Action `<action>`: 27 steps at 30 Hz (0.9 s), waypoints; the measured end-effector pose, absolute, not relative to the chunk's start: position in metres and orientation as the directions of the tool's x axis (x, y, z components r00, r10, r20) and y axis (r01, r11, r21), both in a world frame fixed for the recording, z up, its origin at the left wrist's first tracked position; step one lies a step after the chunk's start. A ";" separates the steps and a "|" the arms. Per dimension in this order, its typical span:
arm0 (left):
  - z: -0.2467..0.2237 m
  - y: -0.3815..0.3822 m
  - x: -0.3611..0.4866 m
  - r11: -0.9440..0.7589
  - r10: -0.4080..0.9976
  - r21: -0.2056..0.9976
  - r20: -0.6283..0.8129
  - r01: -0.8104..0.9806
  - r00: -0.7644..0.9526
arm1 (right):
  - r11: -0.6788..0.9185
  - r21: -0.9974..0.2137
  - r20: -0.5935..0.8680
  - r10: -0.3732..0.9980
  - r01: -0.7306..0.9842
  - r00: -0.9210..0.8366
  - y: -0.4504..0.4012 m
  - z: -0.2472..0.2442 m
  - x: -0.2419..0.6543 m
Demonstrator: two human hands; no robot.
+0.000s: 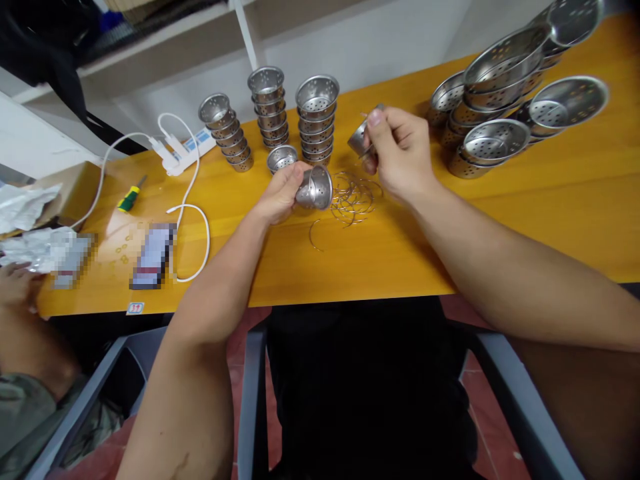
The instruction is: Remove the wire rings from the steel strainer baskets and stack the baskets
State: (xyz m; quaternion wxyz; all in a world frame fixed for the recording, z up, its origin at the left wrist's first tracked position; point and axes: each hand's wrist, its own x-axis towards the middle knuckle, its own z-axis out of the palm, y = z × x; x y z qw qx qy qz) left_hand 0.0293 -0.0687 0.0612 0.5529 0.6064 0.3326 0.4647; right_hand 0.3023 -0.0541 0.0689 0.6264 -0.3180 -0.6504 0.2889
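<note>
While wire rings (354,198) lie in a loose tangle on the yellow wooden bench (525,220), the right hand (400,155) holds a small perforated steel cup (361,137) above them, its fingers (376,127) closed on the cup's rim and thumb pressed to its side. The left hand (277,195) grips a second cup (315,188) tipped on its side, low over the bench just left of the rings, fingers wrapped round its far side and clamped on it. One stray ring (315,237) lies apart, nearer the bench's front edge. Behind the hands stand three stacks of cups (270,110), with a single cup (281,158) upright in front of them. To the right, wider perforated bowls (500,93) are piled in leaning stacks. To the left lie a white power strip (186,150) with its looping cable (197,227), a yellow-green screwdriver (130,196) and crumpled plastic wrap (30,227). A white shelf unit (200,40) and pale wall back the bench. At the far left edge another person's hand (15,287) rests at the bench corner. Grey chair arms (520,400) and a red tiled floor (480,393) show below.
</note>
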 end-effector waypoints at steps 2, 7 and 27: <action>0.059 -0.059 0.020 -0.203 0.908 0.977 0.214 -0.069 0.361 | 0.646 -0.736 0.645 0.760 0.201 -0.078 -0.054 0.070 0.310; 0.071 -0.034 -0.003 -0.345 0.919 0.930 0.362 -0.125 0.158 | 0.655 -0.545 0.602 0.740 0.523 -0.300 -0.070 0.069 0.321; 0.030 0.029 -0.035 -0.499 0.858 0.772 0.504 0.394 0.099 | 0.518 -0.628 0.532 0.830 0.581 -0.165 -0.104 0.096 0.303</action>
